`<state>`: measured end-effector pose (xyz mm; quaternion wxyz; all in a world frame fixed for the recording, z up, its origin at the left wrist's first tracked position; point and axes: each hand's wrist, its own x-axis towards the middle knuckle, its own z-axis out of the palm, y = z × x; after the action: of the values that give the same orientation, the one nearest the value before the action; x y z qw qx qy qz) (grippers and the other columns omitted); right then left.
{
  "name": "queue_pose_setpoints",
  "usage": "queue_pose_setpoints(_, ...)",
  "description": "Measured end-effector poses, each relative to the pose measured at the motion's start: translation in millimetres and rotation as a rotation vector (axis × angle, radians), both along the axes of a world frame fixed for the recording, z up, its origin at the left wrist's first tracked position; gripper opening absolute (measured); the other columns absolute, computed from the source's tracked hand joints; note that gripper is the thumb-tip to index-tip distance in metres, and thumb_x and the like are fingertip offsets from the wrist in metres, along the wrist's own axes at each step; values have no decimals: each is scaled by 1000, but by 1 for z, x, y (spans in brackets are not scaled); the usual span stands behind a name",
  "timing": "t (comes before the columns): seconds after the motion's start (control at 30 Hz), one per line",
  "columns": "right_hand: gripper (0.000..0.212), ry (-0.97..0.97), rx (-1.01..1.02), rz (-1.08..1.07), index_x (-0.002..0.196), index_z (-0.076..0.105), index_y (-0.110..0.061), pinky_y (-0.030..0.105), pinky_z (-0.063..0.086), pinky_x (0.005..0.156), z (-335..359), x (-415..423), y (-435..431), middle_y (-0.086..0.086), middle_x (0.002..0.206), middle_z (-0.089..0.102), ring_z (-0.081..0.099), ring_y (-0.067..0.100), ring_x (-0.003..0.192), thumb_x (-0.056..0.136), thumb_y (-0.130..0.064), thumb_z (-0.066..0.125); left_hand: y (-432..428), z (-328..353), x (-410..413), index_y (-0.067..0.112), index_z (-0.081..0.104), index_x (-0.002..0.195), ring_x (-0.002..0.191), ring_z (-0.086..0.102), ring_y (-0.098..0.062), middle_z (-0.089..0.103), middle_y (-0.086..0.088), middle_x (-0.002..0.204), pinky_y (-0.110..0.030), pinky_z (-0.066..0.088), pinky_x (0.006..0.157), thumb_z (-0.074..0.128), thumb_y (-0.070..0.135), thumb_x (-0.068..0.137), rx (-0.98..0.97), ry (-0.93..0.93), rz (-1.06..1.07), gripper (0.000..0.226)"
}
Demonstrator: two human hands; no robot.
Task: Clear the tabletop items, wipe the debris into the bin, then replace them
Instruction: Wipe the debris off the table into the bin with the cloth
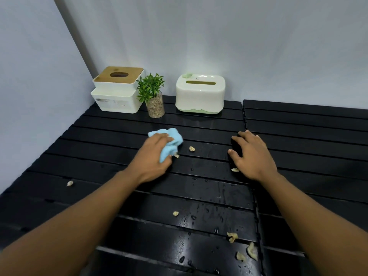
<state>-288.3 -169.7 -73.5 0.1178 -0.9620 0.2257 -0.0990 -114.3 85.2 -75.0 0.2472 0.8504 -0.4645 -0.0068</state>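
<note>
Your left hand (153, 156) is bunched around the crumpled light-blue cloth (169, 144) and your right hand (253, 156) lies spread, palm down and holding nothing, on the black slatted tabletop (99, 156), so you look to be in the wiping step, though no bin is in view. Next, sweep the pale crumbs of debris (192, 149) lying between your hands and nearer you into one pile. I count about eight crumbs, and beyond your fingertips two tissue boxes and one small potted plant (153, 96).
</note>
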Motion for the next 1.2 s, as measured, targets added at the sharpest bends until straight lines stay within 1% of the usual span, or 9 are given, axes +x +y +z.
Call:
queue_pose_setpoints(0.17,48,-22,70,-10,139,46,-18,37,9,120,3,-2,-1,4,150,38,20,21,145,95,-34,47,-42,6,-61,20,56,121,117,49,-9,57,6,126,-21,34,102,57,21,81,-131,102,-169,40)
queue_pose_setpoints(0.3,44,-64,109,-10,139,47,-19,34,7,119,2,-3,-3,3,151,38,19,18,146,96,-25,44,-13,28,-4,13,60,117,111,56,-18,62,-4,121,-20,37,100,57,11,76,-243,42,31,41)
queue_pose_setpoints(0.47,45,-68,101,-7,139,47,-18,33,6,120,-1,-2,-4,3,151,37,19,19,146,95,-21,43,51,20,82,5,54,131,131,43,-34,47,-17,142,-35,27,109,62,13,87,94,17,302,45)
queue_pose_setpoints(0.53,46,-65,97,-1,140,46,-17,34,5,120,-1,-1,-3,3,152,36,18,19,146,94,-19,42,45,10,86,7,52,134,133,40,-33,44,-15,145,-38,27,110,62,17,87,108,45,324,49)
queue_pose_setpoints(0.77,48,-46,10,-55,141,44,-15,41,10,121,1,-6,3,9,154,31,16,25,146,92,-15,40,-57,5,2,19,57,128,132,44,-21,52,-2,140,-29,29,108,45,44,83,60,49,-152,54)
queue_pose_setpoints(0.9,54,4,92,-70,146,35,-17,37,16,119,10,-17,-4,11,157,23,17,26,146,93,-17,42,-66,5,-50,31,57,127,138,33,-5,47,16,143,-26,25,112,39,40,83,55,116,-368,48)
queue_pose_setpoints(1.0,57,60,49,11,151,24,-20,35,11,120,11,-34,-13,6,159,20,14,20,147,97,-32,40,-61,10,-48,24,60,125,129,44,-3,56,12,134,-20,31,109,46,25,83,-48,157,-373,44)
queue_pose_setpoints(1.1,62,57,-3,-30,152,18,-18,37,4,121,7,-49,-13,3,160,16,9,17,148,98,-44,33,-80,15,-16,18,61,122,117,54,-12,61,4,126,-14,35,97,49,19,83,-149,113,-187,41)
queue_pose_setpoints(1.2,66,71,-6,-81,152,17,-15,36,2,121,3,-50,-13,3,161,10,3,18,149,96,-48,30,-111,15,10,16,59,124,122,51,-21,56,-3,135,-20,31,100,46,24,82,-65,80,-127,44)
